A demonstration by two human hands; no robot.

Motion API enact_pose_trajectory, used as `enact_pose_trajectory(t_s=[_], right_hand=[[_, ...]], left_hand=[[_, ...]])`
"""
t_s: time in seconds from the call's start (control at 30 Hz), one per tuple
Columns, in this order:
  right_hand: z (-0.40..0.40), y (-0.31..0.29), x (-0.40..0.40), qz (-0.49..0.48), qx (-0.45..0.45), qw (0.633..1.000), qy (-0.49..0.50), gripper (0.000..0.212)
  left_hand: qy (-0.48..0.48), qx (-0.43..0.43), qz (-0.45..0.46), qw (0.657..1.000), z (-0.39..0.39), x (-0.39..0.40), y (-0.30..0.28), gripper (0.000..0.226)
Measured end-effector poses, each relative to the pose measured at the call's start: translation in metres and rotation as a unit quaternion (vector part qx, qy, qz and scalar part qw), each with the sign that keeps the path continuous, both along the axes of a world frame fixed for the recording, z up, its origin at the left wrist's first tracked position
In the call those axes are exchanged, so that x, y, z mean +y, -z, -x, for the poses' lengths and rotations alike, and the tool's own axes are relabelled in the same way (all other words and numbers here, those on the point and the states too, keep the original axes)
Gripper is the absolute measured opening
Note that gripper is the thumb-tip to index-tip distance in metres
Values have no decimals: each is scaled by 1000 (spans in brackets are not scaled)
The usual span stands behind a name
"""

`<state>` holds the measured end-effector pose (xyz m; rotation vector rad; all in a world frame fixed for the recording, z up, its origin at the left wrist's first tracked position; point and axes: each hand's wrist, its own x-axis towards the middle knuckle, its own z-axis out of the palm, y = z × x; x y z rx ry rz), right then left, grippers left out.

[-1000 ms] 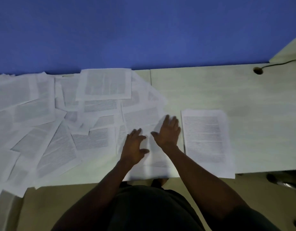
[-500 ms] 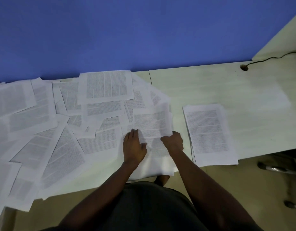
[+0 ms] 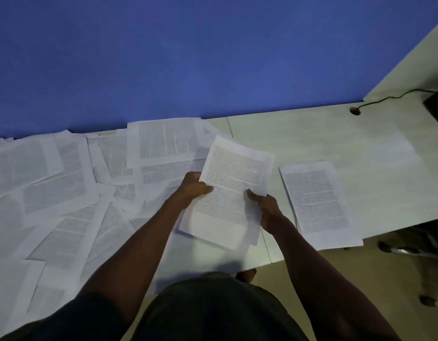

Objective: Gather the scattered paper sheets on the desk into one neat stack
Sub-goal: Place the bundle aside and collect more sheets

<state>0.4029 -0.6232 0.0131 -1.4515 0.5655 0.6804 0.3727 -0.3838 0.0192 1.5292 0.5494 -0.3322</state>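
Note:
I hold a small bundle of printed sheets point(image 3: 231, 185) lifted off the desk, tilted, its top pointing away from me. My left hand point(image 3: 194, 187) grips the bundle's left edge, thumb on top. My right hand point(image 3: 266, 209) grips its right edge lower down. A neat stack of sheets point(image 3: 316, 200) lies flat on the pale desk point(image 3: 311, 134) just right of my right hand. Many scattered sheets point(image 3: 65, 193) overlap across the desk's left half, reaching the blue wall.
A blue wall point(image 3: 188, 57) backs the desk. A cable hole point(image 3: 355, 111) with a black cable point(image 3: 390, 97) sits at the back right, and a dark object point(image 3: 437, 107) at the right edge. A chair base point(image 3: 410, 252) stands on the floor below right.
Both hands closed on sheets that lay flat in front of me and raised them off the desk, shifting them slightly right. The camera view tilted up and left.

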Motion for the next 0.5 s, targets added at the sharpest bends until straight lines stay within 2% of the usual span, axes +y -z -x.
enact_pose_trajectory(t_s=[0.07, 0.17, 0.23, 0.3, 0.33, 0.4, 0.5], right_hand=[[-5, 5, 33, 40, -8, 999, 5, 43], [-11, 4, 87, 51, -13, 999, -4, 32], [-14, -1, 125, 48, 5, 999, 22, 34], [-18, -12, 163, 34, 35, 998, 29, 30], [-23, -17, 183, 32, 50, 998, 21, 27], [-32, -20, 220, 6, 81, 997, 16, 34], [-48, -11, 265, -49, 102, 991, 64, 46]], left_hand=[[-3, -3, -46, 999, -4, 27, -2, 48], [-12, 11, -173, 985, -15, 69, 1, 39], [-15, 19, -319, 948, -27, 97, -1, 32], [-13, -8, -424, 905, -44, 122, -8, 23], [-5, -27, -459, 888, -55, 134, -10, 18], [22, -43, -504, 862, -82, 157, -11, 18], [62, -25, -525, 848, -123, 185, 1, 28]])
